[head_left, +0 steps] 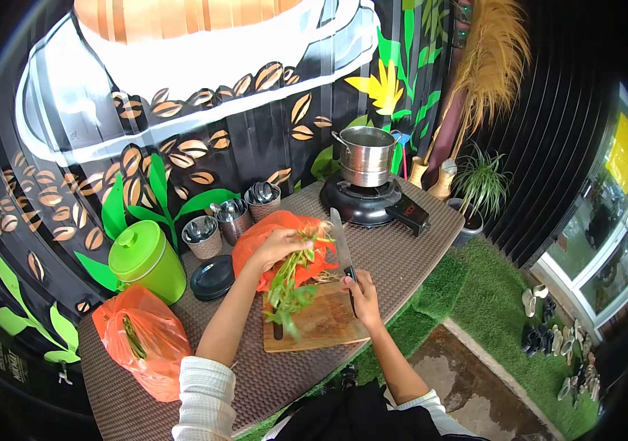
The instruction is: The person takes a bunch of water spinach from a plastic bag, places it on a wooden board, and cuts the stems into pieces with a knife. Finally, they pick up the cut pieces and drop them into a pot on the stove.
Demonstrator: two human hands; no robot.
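My left hand is closed around a bunch of leafy greens, stems and pale roots up, leaves hanging over the wooden cutting board. The lower leaves are blurred. In my right hand is a kitchen knife, its handle in my fingers and its broad blade pointing up and away. Just behind the board, an orange-red plastic bag lies bunched up, partly hidden by my left hand and the greens. Some loose stems or roots rest at the board's far edge.
A steel pot stands on a black portable stove at the back right. Cutlery cups, a black lid, a green canister and another tied orange bag occupy the left of the woven-top table.
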